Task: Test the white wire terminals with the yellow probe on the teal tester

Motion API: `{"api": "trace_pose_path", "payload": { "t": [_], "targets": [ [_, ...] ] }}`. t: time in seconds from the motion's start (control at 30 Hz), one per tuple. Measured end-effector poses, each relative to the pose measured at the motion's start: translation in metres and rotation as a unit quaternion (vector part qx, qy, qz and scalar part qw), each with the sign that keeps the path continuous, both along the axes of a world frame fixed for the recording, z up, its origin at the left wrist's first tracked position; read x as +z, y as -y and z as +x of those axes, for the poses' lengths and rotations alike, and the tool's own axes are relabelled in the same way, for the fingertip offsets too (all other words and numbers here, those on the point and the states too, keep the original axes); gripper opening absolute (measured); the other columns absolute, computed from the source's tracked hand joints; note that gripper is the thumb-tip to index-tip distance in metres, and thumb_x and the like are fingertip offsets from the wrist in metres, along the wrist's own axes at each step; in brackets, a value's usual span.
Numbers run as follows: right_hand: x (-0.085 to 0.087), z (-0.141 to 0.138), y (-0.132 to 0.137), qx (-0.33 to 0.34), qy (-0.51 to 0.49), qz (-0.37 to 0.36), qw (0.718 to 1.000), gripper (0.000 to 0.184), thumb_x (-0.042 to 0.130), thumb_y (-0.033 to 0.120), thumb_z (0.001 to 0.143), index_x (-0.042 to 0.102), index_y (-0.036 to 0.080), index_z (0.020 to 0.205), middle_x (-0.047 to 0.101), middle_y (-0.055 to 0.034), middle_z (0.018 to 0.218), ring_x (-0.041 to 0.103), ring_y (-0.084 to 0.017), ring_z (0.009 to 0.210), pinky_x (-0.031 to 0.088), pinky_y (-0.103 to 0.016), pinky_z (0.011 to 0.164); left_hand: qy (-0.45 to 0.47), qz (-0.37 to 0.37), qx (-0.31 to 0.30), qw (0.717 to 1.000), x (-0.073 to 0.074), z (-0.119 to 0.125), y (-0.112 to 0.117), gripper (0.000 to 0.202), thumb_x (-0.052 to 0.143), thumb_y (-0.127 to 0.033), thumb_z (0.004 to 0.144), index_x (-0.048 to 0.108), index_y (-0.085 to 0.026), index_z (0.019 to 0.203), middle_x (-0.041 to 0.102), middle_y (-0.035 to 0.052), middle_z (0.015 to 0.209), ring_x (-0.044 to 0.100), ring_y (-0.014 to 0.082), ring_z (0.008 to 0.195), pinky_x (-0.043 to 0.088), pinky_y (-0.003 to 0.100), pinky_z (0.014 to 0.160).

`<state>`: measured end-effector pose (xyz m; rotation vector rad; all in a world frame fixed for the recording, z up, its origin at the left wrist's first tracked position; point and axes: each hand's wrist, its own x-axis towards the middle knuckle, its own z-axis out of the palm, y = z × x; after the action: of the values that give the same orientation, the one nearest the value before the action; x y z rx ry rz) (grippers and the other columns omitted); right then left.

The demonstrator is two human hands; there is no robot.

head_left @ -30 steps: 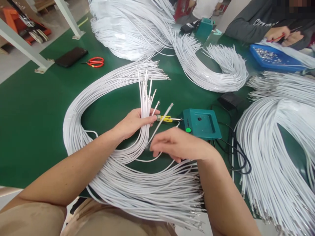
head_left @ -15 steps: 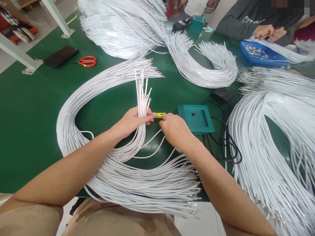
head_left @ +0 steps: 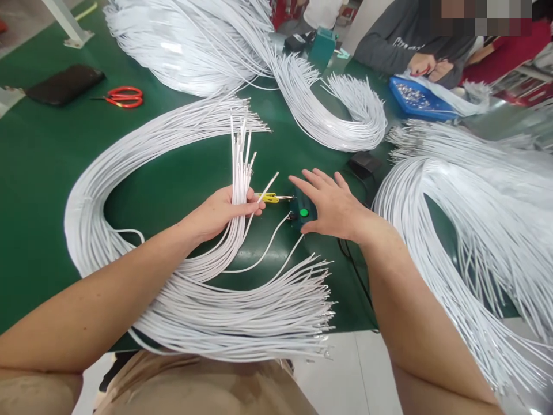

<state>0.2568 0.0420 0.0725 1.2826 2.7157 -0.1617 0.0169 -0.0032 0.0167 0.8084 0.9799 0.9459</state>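
Observation:
My left hand (head_left: 218,212) is closed around an upright bunch of white cables (head_left: 240,167), their metal tips pointing away from me. My right hand (head_left: 332,204) lies open and flat, fingers spread, on top of a small teal box (head_left: 302,212) with a lit green button. A yellow connector (head_left: 270,197) on a thin metal rod sticks out of the box's left side, just beyond my left thumb. One loose white cable end (head_left: 268,185) juts up between my hands. A big loop of white cables (head_left: 142,253) curves round my left arm on the green table (head_left: 38,173).
More white cable bundles lie at the back (head_left: 207,40), the centre (head_left: 345,121) and the right (head_left: 475,230). Red scissors (head_left: 123,97) and a black phone (head_left: 64,83) sit far left. A co-worker's hands (head_left: 427,63) work by a blue tray (head_left: 417,98). Black cords (head_left: 352,265) trail from the box.
My right hand left the yellow connector, opened, and now rests flat on the teal box. The left hand keeps its grip on the bunch. The view has shifted.

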Motion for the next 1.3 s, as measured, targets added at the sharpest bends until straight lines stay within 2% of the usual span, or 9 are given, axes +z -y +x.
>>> {"api": "trace_pose_path", "payload": {
  "t": [0.2, 0.5, 0.6, 0.73, 0.8, 0.9, 1.0, 1.1, 1.3],
  "targets": [
    [-0.008, 0.021, -0.008, 0.027, 0.049, 0.039, 0.998, 0.102, 0.078, 0.038, 0.061, 0.028, 0.021, 0.148, 0.035, -0.0193, 0.147, 0.035, -0.037, 0.133, 0.023, -0.059, 0.108, 0.081, -0.068, -0.075, 0.992, -0.011, 0.015, 0.006, 0.031, 0.078, -0.018, 0.066, 0.052, -0.015, 0.081, 0.066, 0.0026, 0.082, 0.064, 0.0117, 0.077, 0.048, 0.031, 0.083],
    [-0.01, 0.006, -0.029, 0.048, 0.03, 0.059, 0.997, 0.096, 0.082, 0.035, 0.056, 0.042, 0.018, 0.141, 0.039, -0.0212, 0.143, 0.04, -0.039, 0.126, 0.029, -0.054, 0.104, 0.186, -0.163, -0.253, 0.935, -0.016, 0.029, 0.029, 0.03, 0.078, -0.018, 0.068, 0.052, -0.016, 0.084, 0.064, 0.0023, 0.08, 0.061, 0.0123, 0.076, 0.052, 0.044, 0.087],
    [-0.012, 0.005, -0.029, 0.058, 0.014, 0.044, 0.997, 0.094, 0.081, 0.033, 0.058, 0.041, 0.019, 0.141, 0.035, -0.0201, 0.146, 0.036, -0.038, 0.131, 0.026, -0.055, 0.107, 0.181, -0.144, -0.243, 0.942, -0.01, 0.026, 0.026, 0.029, 0.078, -0.017, 0.068, 0.052, -0.015, 0.081, 0.064, 0.0023, 0.08, 0.063, 0.0127, 0.078, 0.05, 0.042, 0.091],
    [-0.004, 0.001, -0.018, 0.043, -0.053, -0.001, 0.998, 0.085, 0.076, 0.028, 0.065, 0.041, 0.023, 0.143, 0.029, -0.0147, 0.153, 0.025, -0.037, 0.14, 0.021, -0.059, 0.11, 0.135, -0.115, -0.143, 0.974, -0.004, 0.017, 0.016, 0.029, 0.078, -0.017, 0.068, 0.051, -0.015, 0.078, 0.066, 0.0014, 0.081, 0.064, 0.0116, 0.078, 0.049, 0.031, 0.084],
    [0.003, -0.011, -0.009, 0.022, -0.147, -0.034, 0.988, 0.07, 0.07, 0.026, 0.072, 0.047, 0.024, 0.138, 0.037, -0.0118, 0.15, 0.035, -0.034, 0.136, 0.028, -0.055, 0.108, 0.114, -0.098, -0.09, 0.985, -0.002, 0.013, 0.012, 0.029, 0.078, -0.017, 0.067, 0.05, -0.015, 0.076, 0.067, 0.0012, 0.082, 0.064, 0.0112, 0.08, 0.046, 0.026, 0.077],
    [0.008, -0.038, 0.002, -0.067, -0.34, -0.114, 0.931, 0.036, 0.062, 0.03, 0.081, 0.065, 0.019, 0.115, 0.068, -0.0088, 0.108, 0.064, -0.021, 0.094, 0.05, -0.038, 0.086, 0.082, -0.059, -0.039, 0.994, -0.001, 0.006, 0.009, 0.029, 0.079, -0.018, 0.066, 0.051, -0.015, 0.075, 0.067, 0.0013, 0.081, 0.064, 0.0128, 0.087, 0.043, 0.024, 0.074],
    [-0.001, -0.064, 0.004, -0.156, -0.48, -0.209, 0.837, 0.02, 0.064, 0.034, 0.079, 0.069, 0.015, 0.082, 0.069, -0.0032, 0.076, 0.06, -0.013, 0.063, 0.05, -0.028, 0.063, 0.055, -0.029, -0.013, 0.998, 0.001, 0.001, 0.006, 0.026, 0.078, -0.019, 0.066, 0.055, -0.014, 0.076, 0.069, 0.0035, 0.088, 0.064, 0.0127, 0.085, 0.044, 0.025, 0.074],
    [-0.014, -0.078, 0.001, -0.165, -0.542, -0.279, 0.775, 0.018, 0.068, 0.032, 0.075, 0.068, 0.015, 0.072, 0.068, -0.0014, 0.071, 0.055, -0.01, 0.057, 0.046, -0.024, 0.057, 0.048, -0.006, 0.016, 0.999, 0.002, -0.001, 0.003, 0.025, 0.079, -0.021, 0.066, 0.058, -0.013, 0.078, 0.069, 0.0034, 0.09, 0.064, 0.0116, 0.081, 0.044, 0.025, 0.074],
    [-0.025, -0.087, -0.003, -0.177, -0.575, -0.336, 0.725, 0.018, 0.072, 0.033, 0.072, 0.07, 0.015, 0.075, 0.067, -0.0006, 0.069, 0.053, -0.009, 0.057, 0.045, -0.024, 0.058, -0.027, 0.045, 0.097, 0.994, 0.001, -0.003, -0.002, 0.028, 0.078, -0.027, 0.067, 0.054, -0.014, 0.072, 0.057, -0.0033, 0.06, 0.063, 0.0118, 0.067, 0.046, 0.024, 0.066]
  ]
}}
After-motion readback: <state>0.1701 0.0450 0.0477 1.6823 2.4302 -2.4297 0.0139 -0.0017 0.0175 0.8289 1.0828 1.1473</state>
